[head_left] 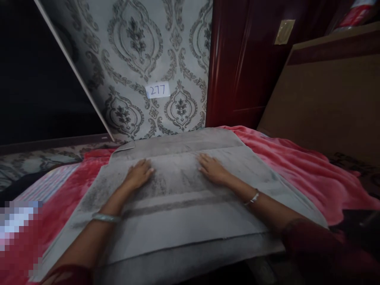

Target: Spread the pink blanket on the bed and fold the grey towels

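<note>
Only readable text: a small white label (pixel 158 90) stuck on the wall with "277" handwritten in blue. No brand marks visible anywhere.

Grey towel (pixel 184 221) lies flat on a red-pink blanket (pixel 297 170), centre of view, right in front of the person. It's folded into layers, with stepped edges at the near side and a fold line across the far side. Fabric is matte with a short nap. One darker woven stripe runs across it, with smudgy dark mottling above that, though in light this dim that could just be shading.

Left hand (pixel 139 174) is palm down on the towel's upper layer, fingers stretched out and close together, gripping nothing. Right hand (pixel 212 168) is the same: flat on the cloth, fingers extended, nothing held. The hands are apart, with bare towel between them. There's a silvery bangle on the left wrist (pixel 105 217) and a thinner one on the right wrist (pixel 253 198). Dark red sleeves show at the bottom edge.

Blanket looks plush and fleecy, rumpled on the right side.

Wallpaper (pixel 133 47) behind is pale grey with a darker damask medallion print. To its right is a glossy dark-red wooden panel (pixel 237 59) with a small brass-coloured plate (pixel 284 31). Far right is a plain brown matte board (pixel 326 103) with straight edges.
</note>
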Demonstrator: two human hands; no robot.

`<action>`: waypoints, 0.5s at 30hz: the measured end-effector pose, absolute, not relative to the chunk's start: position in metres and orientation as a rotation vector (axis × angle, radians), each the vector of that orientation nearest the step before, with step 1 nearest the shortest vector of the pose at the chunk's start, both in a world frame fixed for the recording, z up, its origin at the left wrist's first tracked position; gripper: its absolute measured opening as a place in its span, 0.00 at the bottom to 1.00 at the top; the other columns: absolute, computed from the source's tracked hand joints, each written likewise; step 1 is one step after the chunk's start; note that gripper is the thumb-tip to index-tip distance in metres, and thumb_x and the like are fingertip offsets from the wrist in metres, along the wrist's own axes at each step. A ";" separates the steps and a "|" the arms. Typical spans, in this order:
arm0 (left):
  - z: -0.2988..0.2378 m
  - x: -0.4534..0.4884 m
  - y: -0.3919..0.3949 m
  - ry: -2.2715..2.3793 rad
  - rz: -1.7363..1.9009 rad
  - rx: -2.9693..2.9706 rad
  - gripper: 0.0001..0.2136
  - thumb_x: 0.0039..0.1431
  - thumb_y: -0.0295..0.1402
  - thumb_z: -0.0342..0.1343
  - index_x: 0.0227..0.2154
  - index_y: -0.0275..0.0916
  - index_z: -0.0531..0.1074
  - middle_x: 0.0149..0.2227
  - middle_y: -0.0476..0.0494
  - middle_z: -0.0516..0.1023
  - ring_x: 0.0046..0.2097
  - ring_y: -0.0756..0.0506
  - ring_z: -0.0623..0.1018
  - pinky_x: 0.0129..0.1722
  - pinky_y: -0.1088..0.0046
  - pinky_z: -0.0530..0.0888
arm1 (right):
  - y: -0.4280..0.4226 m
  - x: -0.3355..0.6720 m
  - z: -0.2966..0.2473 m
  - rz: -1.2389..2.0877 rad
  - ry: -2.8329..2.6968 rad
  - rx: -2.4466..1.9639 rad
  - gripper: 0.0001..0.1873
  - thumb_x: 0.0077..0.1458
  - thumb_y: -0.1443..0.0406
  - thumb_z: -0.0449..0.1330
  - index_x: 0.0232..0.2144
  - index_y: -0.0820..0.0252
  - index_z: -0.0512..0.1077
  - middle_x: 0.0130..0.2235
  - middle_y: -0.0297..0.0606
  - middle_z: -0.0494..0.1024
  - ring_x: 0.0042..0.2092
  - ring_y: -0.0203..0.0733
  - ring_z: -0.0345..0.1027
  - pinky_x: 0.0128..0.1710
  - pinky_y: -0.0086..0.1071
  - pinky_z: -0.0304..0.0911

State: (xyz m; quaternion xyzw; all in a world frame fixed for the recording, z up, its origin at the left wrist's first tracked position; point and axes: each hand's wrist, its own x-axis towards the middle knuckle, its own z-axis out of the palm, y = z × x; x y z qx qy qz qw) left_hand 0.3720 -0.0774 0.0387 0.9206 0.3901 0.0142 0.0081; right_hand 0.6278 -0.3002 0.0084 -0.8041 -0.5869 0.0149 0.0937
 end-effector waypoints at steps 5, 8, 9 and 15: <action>0.015 0.424 -0.082 1.110 0.032 2.942 0.27 0.70 0.42 0.40 0.69 0.43 0.56 0.73 0.37 0.51 0.73 0.36 0.52 0.67 0.42 0.53 | -0.239 0.606 -0.003 0.042 -1.927 -2.214 0.32 0.71 0.52 0.40 0.71 0.58 0.53 0.72 0.41 0.48 0.72 0.49 0.40 0.69 0.49 0.41; -0.006 0.427 -0.079 1.087 0.068 2.952 0.28 0.70 0.44 0.38 0.70 0.45 0.55 0.73 0.39 0.51 0.73 0.35 0.51 0.68 0.41 0.52 | -0.247 0.653 -0.015 0.039 -1.845 -2.332 0.33 0.69 0.50 0.43 0.70 0.58 0.57 0.71 0.44 0.51 0.72 0.49 0.44 0.69 0.51 0.42; -0.009 0.425 -0.076 1.069 0.063 2.953 0.28 0.71 0.45 0.38 0.70 0.45 0.54 0.73 0.39 0.50 0.73 0.35 0.50 0.68 0.41 0.51 | -0.256 0.676 -0.019 0.020 -1.764 -2.413 0.34 0.69 0.51 0.43 0.70 0.59 0.56 0.71 0.46 0.51 0.72 0.50 0.44 0.69 0.52 0.43; 0.000 0.380 -0.023 1.105 -0.042 2.921 0.29 0.70 0.48 0.39 0.71 0.49 0.52 0.73 0.42 0.49 0.73 0.37 0.49 0.68 0.43 0.49 | -0.337 0.815 -0.064 -0.120 -1.211 -2.673 0.39 0.65 0.48 0.37 0.68 0.62 0.59 0.69 0.51 0.56 0.70 0.61 0.48 0.64 0.64 0.48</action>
